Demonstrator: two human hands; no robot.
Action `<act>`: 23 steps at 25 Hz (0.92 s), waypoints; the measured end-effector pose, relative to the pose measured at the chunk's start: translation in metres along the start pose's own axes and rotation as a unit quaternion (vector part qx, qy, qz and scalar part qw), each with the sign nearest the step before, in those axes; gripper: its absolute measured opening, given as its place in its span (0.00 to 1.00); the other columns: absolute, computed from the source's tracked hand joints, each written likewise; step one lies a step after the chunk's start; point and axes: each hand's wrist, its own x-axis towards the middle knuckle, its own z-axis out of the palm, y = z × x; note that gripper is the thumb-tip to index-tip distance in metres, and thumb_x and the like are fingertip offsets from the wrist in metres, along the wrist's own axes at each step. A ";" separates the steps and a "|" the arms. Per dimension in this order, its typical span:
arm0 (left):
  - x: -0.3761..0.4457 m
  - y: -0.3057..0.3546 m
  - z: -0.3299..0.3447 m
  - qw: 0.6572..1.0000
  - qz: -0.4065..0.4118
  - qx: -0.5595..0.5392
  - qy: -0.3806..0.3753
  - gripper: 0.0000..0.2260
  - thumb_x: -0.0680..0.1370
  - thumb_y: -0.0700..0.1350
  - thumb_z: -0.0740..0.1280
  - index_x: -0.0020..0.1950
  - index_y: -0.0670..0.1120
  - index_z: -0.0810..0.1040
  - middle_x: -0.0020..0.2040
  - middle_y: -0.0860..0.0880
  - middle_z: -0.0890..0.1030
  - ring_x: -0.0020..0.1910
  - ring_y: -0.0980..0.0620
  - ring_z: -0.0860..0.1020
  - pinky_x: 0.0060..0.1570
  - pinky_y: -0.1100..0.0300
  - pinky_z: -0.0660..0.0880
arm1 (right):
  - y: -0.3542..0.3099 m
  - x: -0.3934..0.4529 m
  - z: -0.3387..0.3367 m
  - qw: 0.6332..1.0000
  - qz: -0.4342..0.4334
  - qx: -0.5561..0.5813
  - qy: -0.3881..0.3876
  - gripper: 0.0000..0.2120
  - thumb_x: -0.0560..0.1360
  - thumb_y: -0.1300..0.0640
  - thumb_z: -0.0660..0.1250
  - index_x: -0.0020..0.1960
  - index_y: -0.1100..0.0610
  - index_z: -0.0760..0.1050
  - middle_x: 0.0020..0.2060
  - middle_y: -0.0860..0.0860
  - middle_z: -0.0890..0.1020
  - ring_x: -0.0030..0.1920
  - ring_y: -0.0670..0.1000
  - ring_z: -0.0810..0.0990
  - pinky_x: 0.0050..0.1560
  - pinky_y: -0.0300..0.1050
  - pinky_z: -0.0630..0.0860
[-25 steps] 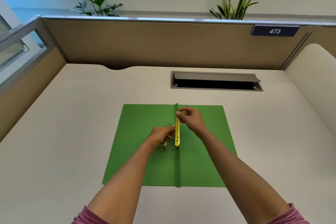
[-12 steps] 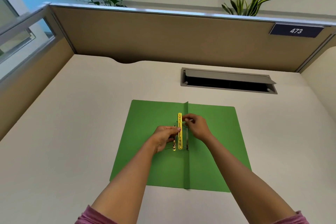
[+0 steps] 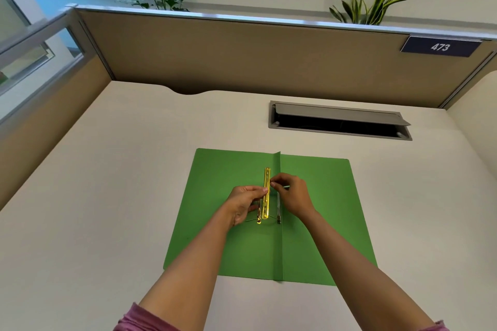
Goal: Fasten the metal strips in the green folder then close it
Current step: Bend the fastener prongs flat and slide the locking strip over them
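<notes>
Now your left hand [image 3: 246,203] and right hand [image 3: 291,195], both pinching, have lowered the gold strip [image 3: 266,193] beside the green folder [image 3: 322,223]'s crease; fastening underway.

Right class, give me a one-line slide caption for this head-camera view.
Both hands, left and right, work a gold metal strip at the spine of an open green folder on a desk.

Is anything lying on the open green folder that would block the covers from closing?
Nothing loose lies on the green folder. Only the left hand, the right hand and the gold metal strip they hold stand over the spine.
</notes>
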 end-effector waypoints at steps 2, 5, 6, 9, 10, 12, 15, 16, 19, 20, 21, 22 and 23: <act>0.000 0.001 0.001 1.000 0.001 0.004 0.003 0.03 0.75 0.36 0.71 0.42 0.41 0.81 0.40 0.47 0.82 0.43 0.51 0.77 0.50 0.54 0.73 | 0.000 0.000 -0.001 1.000 0.000 0.003 -0.003 0.03 0.75 0.62 0.71 0.47 0.59 0.83 0.39 0.48 0.83 0.40 0.38 0.79 0.43 0.29 0.73; -0.001 0.002 0.003 1.000 0.001 0.008 0.001 0.04 0.75 0.36 0.71 0.40 0.42 0.81 0.40 0.48 0.82 0.43 0.51 0.78 0.50 0.55 0.74 | 0.001 0.000 -0.001 1.000 0.000 0.012 -0.005 0.03 0.74 0.62 0.71 0.47 0.60 0.83 0.39 0.49 0.83 0.41 0.41 0.79 0.44 0.31 0.74; -0.001 0.002 0.003 1.000 0.001 0.009 0.000 0.04 0.75 0.36 0.71 0.40 0.42 0.81 0.40 0.47 0.82 0.43 0.51 0.77 0.51 0.54 0.74 | 0.001 0.000 -0.001 1.000 0.001 0.014 -0.006 0.03 0.74 0.63 0.71 0.47 0.60 0.83 0.40 0.49 0.83 0.41 0.42 0.79 0.45 0.31 0.74; 0.000 0.000 0.004 1.000 0.000 0.021 0.000 0.04 0.75 0.36 0.71 0.41 0.41 0.81 0.40 0.47 0.81 0.43 0.51 0.77 0.56 0.50 0.72 | 0.001 -0.001 0.000 1.000 0.006 0.015 -0.001 0.03 0.74 0.63 0.71 0.47 0.60 0.83 0.40 0.50 0.84 0.41 0.45 0.80 0.44 0.30 0.73; 0.000 0.001 0.005 1.000 -0.002 0.026 0.001 0.04 0.75 0.36 0.71 0.40 0.41 0.81 0.40 0.46 0.81 0.43 0.50 0.77 0.56 0.50 0.73 | 0.002 -0.001 0.000 1.000 0.007 0.017 0.000 0.03 0.74 0.63 0.71 0.47 0.60 0.83 0.40 0.50 0.84 0.42 0.45 0.80 0.44 0.30 0.74; 0.000 0.001 0.005 0.999 -0.005 0.034 0.001 0.05 0.75 0.36 0.71 0.39 0.41 0.81 0.40 0.46 0.82 0.42 0.51 0.78 0.54 0.52 0.74 | 0.002 -0.002 -0.001 1.000 0.008 0.022 0.002 0.04 0.74 0.63 0.71 0.47 0.60 0.84 0.40 0.50 0.84 0.42 0.46 0.80 0.43 0.31 0.74; 0.002 0.001 0.005 0.999 -0.012 0.041 0.003 0.04 0.75 0.36 0.71 0.40 0.41 0.81 0.40 0.46 0.82 0.44 0.49 0.78 0.59 0.48 0.73 | 0.004 -0.009 -0.003 0.999 0.003 0.040 0.030 0.05 0.73 0.62 0.73 0.48 0.58 0.83 0.41 0.48 0.85 0.41 0.43 0.81 0.42 0.31 0.75; 0.002 0.000 0.004 0.999 -0.014 0.044 0.004 0.04 0.75 0.36 0.71 0.40 0.41 0.81 0.41 0.46 0.82 0.45 0.49 0.78 0.62 0.47 0.73 | 0.007 -0.014 -0.004 0.998 -0.003 0.048 0.045 0.04 0.73 0.61 0.73 0.48 0.57 0.83 0.41 0.47 0.84 0.40 0.41 0.81 0.41 0.30 0.76; 0.003 0.001 0.002 0.999 -0.018 0.046 0.004 0.03 0.75 0.37 0.71 0.41 0.40 0.81 0.41 0.45 0.82 0.46 0.48 0.78 0.64 0.47 0.73 | 0.018 -0.037 -0.007 0.999 -0.029 0.038 0.019 0.03 0.72 0.57 0.74 0.45 0.51 0.82 0.38 0.44 0.84 0.38 0.40 0.81 0.41 0.32 0.78; 0.004 0.001 0.002 0.999 -0.020 0.045 0.003 0.03 0.75 0.37 0.71 0.42 0.39 0.81 0.41 0.45 0.82 0.46 0.48 0.78 0.64 0.47 0.73 | 0.022 -0.046 -0.007 0.999 -0.033 0.042 -0.008 0.03 0.72 0.57 0.75 0.44 0.50 0.83 0.37 0.44 0.85 0.38 0.42 0.82 0.42 0.34 0.79; 0.004 0.001 0.002 0.999 -0.022 0.046 0.003 0.03 0.75 0.37 0.71 0.42 0.39 0.81 0.41 0.45 0.82 0.45 0.49 0.78 0.64 0.47 0.73 | 0.025 -0.054 -0.007 0.997 -0.035 0.053 -0.035 0.03 0.71 0.56 0.75 0.44 0.49 0.83 0.37 0.45 0.86 0.38 0.43 0.83 0.42 0.37 0.81; 0.004 0.002 0.002 0.999 -0.023 0.047 0.003 0.03 0.75 0.37 0.71 0.42 0.39 0.81 0.41 0.45 0.82 0.45 0.49 0.78 0.63 0.48 0.73 | 0.026 -0.061 -0.006 0.996 -0.037 0.065 -0.056 0.04 0.70 0.55 0.76 0.45 0.50 0.84 0.38 0.45 0.86 0.39 0.44 0.84 0.43 0.39 0.82; 0.004 0.002 0.003 0.998 -0.023 0.050 0.004 0.03 0.75 0.37 0.71 0.42 0.39 0.81 0.41 0.46 0.82 0.44 0.49 0.78 0.62 0.49 0.73 | 0.026 -0.067 -0.005 0.994 -0.041 0.071 -0.069 0.05 0.69 0.53 0.76 0.45 0.50 0.85 0.39 0.45 0.87 0.40 0.45 0.85 0.43 0.40 0.82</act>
